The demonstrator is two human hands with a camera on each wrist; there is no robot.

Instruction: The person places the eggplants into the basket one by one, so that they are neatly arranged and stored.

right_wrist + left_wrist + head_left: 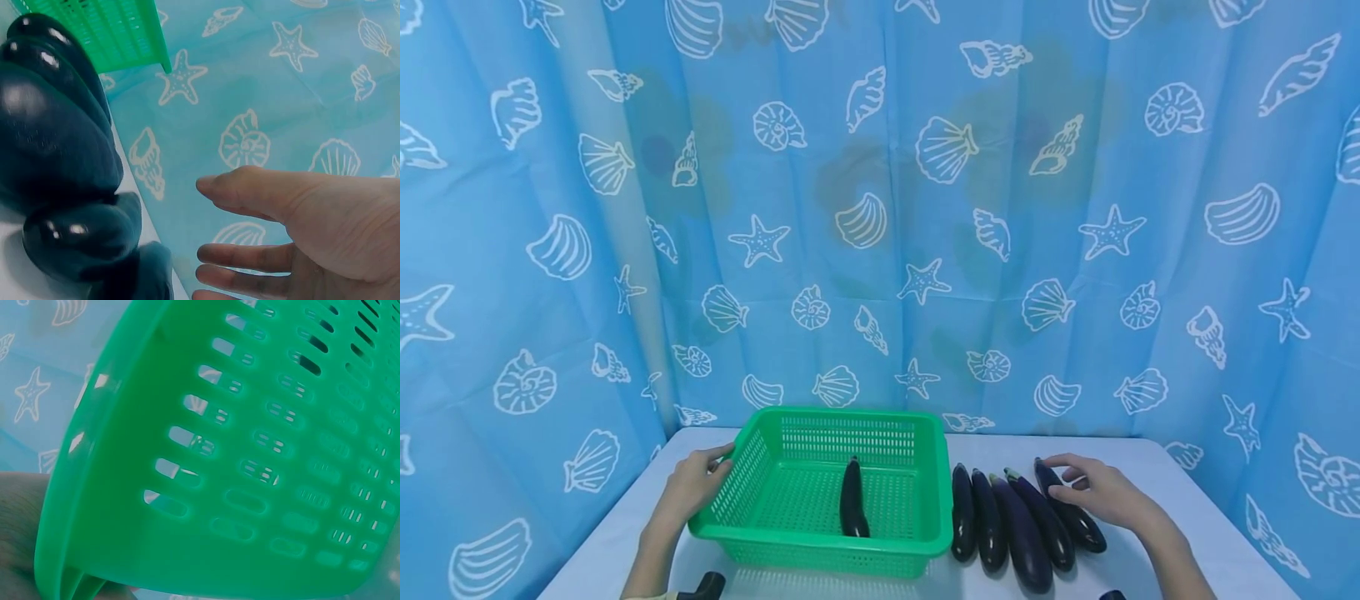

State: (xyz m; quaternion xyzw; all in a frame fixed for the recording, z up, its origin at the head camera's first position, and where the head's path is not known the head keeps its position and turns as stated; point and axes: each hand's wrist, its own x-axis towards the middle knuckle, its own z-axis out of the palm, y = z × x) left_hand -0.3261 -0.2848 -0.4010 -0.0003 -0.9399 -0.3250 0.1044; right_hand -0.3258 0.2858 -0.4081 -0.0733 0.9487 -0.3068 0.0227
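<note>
A green plastic basket (pixel 820 546) with slotted walls stands on the white table. One dark purple eggplant (pixel 853 500) lies inside it. My left hand (pixel 688 486) holds the basket's left rim; the left wrist view shows part of that hand behind the rim (pixel 53 537). Several more eggplants (pixel 1026 537) lie side by side just right of the basket. Over the rightmost eggplant (pixel 1084 527) is my right hand (pixel 1101 493), its fingertips near the stem end. Thumb and fingers of this hand are spread apart in the right wrist view, with nothing between them.
The white table (pixel 1120 450) reaches back to a blue curtain (pixel 925 208) printed with shells and starfish, which also hangs at both sides. Small black objects show by each forearm, one (pixel 709 585) at the left wrist.
</note>
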